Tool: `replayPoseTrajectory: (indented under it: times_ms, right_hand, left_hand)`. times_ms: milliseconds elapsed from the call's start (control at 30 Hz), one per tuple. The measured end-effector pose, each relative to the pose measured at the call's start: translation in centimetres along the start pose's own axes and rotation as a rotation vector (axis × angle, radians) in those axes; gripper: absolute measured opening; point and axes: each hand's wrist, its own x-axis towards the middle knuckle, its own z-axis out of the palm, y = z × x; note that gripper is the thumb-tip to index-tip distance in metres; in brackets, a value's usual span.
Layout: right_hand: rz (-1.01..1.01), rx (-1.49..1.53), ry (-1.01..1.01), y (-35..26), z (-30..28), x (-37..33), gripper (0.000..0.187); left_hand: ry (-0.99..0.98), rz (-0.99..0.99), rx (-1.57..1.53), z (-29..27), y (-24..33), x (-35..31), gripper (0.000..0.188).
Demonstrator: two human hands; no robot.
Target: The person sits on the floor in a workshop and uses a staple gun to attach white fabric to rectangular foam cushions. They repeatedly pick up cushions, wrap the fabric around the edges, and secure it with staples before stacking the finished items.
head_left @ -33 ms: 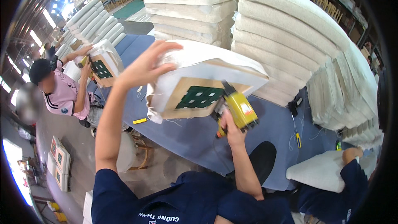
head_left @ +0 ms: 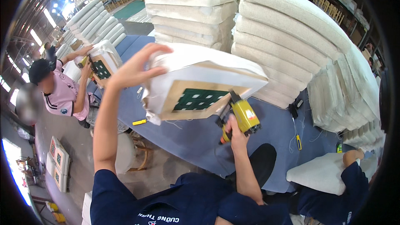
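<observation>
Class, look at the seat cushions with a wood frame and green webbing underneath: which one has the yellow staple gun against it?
The tilted seat cushion at centre, steadied by the left hand; the right hand presses the yellow staple gun to its frame. The co-worker's cushion is farther left.

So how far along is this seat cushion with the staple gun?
Done: white fabric already wraps the seat cushion onto its wooden frame. In hand: the left hand steadies its top edge, and the right hand presses the yellow staple gun to the frame's lower right corner. Left: loose fabric hangs at the lower left corner.
</observation>
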Motion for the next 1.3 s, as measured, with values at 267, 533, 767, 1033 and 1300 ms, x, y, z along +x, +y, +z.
replayPoseTrajectory:
  times_ms: [267,533,767,1033,1300]
  right_hand:
    - [0.192,-0.315,0.707,18.5,-13.9,7.1,0.099]
    - [0.303,-0.556,0.671,21.8,-21.7,9.0,0.073]
    - [-0.715,-0.437,-0.203,-10.5,-1.0,5.3,0.082]
    - [-1.002,-0.722,-0.537,-14.1,4.2,6.9,0.075]
    - [-1.061,-1.169,-0.264,-13.8,7.2,6.7,0.111]
  left_hand:
    - [-0.018,0.008,0.695,13.3,4.2,3.7,0.117]
    - [0.286,0.042,0.395,16.3,4.2,5.6,0.089]
    - [0.377,0.076,0.222,7.2,9.6,2.0,0.100]
    - [0.195,0.197,-0.350,11.9,4.2,-0.3,0.129]
    - [0.307,0.125,-0.257,14.0,1.3,0.2,0.135]
